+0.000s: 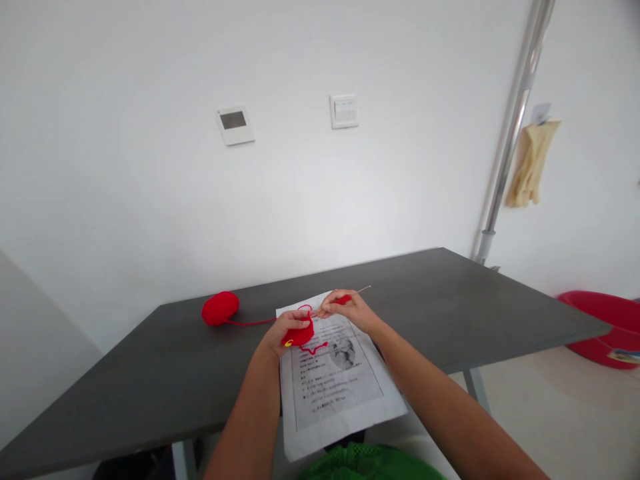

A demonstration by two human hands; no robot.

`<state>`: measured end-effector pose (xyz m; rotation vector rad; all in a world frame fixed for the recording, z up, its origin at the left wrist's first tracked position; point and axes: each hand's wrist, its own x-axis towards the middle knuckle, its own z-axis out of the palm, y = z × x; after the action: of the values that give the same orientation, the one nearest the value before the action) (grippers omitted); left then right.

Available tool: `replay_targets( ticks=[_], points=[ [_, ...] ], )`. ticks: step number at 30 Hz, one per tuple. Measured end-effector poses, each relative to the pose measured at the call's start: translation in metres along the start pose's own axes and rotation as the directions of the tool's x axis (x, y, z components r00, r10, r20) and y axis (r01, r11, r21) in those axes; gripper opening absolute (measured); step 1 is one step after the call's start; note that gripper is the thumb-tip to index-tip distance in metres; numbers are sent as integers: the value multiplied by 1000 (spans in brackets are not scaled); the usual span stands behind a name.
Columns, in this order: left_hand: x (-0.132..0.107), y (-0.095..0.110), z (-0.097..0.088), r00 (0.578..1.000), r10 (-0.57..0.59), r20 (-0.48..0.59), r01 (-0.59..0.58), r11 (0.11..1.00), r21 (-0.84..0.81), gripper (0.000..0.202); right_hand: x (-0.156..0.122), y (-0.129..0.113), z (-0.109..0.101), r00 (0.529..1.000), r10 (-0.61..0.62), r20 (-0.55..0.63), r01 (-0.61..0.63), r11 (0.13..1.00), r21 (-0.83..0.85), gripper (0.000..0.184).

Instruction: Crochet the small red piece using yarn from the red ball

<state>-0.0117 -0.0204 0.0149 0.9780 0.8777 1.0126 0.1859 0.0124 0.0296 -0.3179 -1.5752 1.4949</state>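
My left hand (286,328) is closed on a small piece of red crochet work (301,335), pinching its upper edge. A yellow stitch marker (288,343) shows at its lower left, and a loose red yarn tail (316,349) hangs over the paper. My right hand (345,308) grips a crochet hook (344,300) with a red handle; a thin metal end points up and right, the other toward the crochet work. From my left hand a red strand (255,324) runs left to a red yarn ball (221,309) on the table.
Under my hands a printed sheet (345,400) lies on the dark grey table (400,287), overhanging its front edge. A white wall rises behind, with a switch (345,111) and a small panel (235,126). A red basin (600,327) stands at the right.
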Motion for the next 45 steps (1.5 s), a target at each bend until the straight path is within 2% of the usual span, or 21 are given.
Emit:
replay_targets(
  ticks=[7, 12, 21, 31, 37, 41, 45],
  points=[
    [2, -4, -6, 995, 59, 79, -57, 998, -37, 33, -2, -6, -4, 999, -13, 40, 17, 995, -96, 22],
    [3, -4, -7, 994, 66, 85, -64, 998, -19, 32, -3, -7, -5, 999, -8, 46, 11, 998, -64, 22],
    [0, -1, -3, 998, -21, 57, 19, 999, 40, 32, -2, -6, -2, 999, 0, 40, 0, 1000, 0, 21],
    [1, -3, -5, 992, 63, 114, -62, 998, -13, 28, -3, -6, -8, 998, 12, 58, -8, 998, -70, 19],
    [0, -3, -4, 1000, 6, -11, -6, 999, 34, 30, -1, -2, -10, 998, 23, 50, -24, 1000, 16, 19],
    [0, -3, 4, 993, 48, -106, -43, 998, 50, 26, -1, 0, -8, 999, 29, 37, -31, 998, 56, 19],
    [1, -3, 9, 990, 68, -122, -59, 996, 69, 23, -1, 2, -2, 1000, 27, -13, -27, 998, 56, 22]
  ],
)
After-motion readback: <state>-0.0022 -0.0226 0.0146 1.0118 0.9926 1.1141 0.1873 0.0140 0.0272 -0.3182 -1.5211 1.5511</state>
